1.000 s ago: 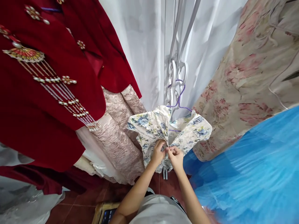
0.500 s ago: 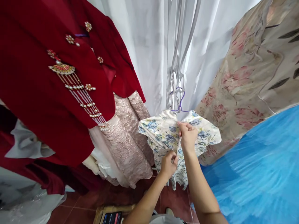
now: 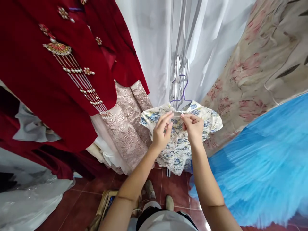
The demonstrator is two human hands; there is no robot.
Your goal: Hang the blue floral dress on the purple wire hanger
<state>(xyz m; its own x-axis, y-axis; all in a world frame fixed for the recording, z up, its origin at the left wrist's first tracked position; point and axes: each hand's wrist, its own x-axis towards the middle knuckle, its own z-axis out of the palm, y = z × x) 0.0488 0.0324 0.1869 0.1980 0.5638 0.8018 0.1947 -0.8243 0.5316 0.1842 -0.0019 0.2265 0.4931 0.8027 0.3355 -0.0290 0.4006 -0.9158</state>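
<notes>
A cream short-sleeved blouse (image 3: 176,149) with blue flowers hangs in front of me on a purple hanger (image 3: 184,89). My right hand (image 3: 194,128) pinches the neckline at the middle of the collar, thumb against forefinger. Left of it, at the same height, my left hand (image 3: 161,132) is raised with its fingers stretched out and the thumb apart. Its fingertips are close to the collar; whether they touch the cloth I cannot tell.
White hangers (image 3: 177,69) and a white curtain (image 3: 154,41) are behind. Left hang a dark red jacket (image 3: 72,106) with beaded ornaments and a pink textured skirt (image 3: 131,128). A beige floral garment (image 3: 247,83) and blue tulle (image 3: 260,160) fill the right.
My left hand has risen from the blouse's front opening to collar height, and its fingers have opened. The blouse's neckline, previously parted, is now drawn together at my right hand's pinch.
</notes>
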